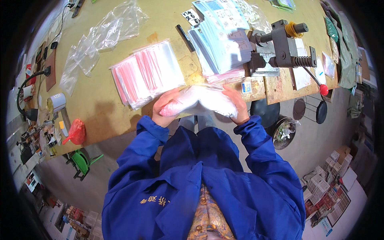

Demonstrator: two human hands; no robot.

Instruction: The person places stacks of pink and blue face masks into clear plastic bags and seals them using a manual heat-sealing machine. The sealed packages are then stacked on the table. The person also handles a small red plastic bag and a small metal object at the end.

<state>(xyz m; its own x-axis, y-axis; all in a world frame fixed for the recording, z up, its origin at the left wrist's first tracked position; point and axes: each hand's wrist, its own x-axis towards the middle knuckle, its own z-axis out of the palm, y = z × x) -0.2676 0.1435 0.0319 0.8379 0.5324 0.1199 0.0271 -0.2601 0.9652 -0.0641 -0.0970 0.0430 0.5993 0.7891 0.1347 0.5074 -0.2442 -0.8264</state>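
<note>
Between my two hands, at the table's front edge, is a bundle of clear plastic bags (204, 96), bent so that its middle arches up. My left hand (165, 105) is closed round its pinkish left end. The other end is gripped by my right hand (239, 105). Just beyond my left hand lies a stack of clear plastic bags with pink-red edges (150, 74). Past my right hand is a fanned pile of light-blue printed sheets (224, 44), with more pink-edged bags (228, 75) partly under it. A small blue-and-white card (246, 87) lies beside my right hand.
A metal hand press (284, 48) with a red-knobbed lever (323, 89) stands on the right. Loose plastic film (116, 30) and a black marker (185, 38) lie farther back. At left are a white roll (57, 102) and red bag (76, 133). Stools (265, 112) stand below the edge.
</note>
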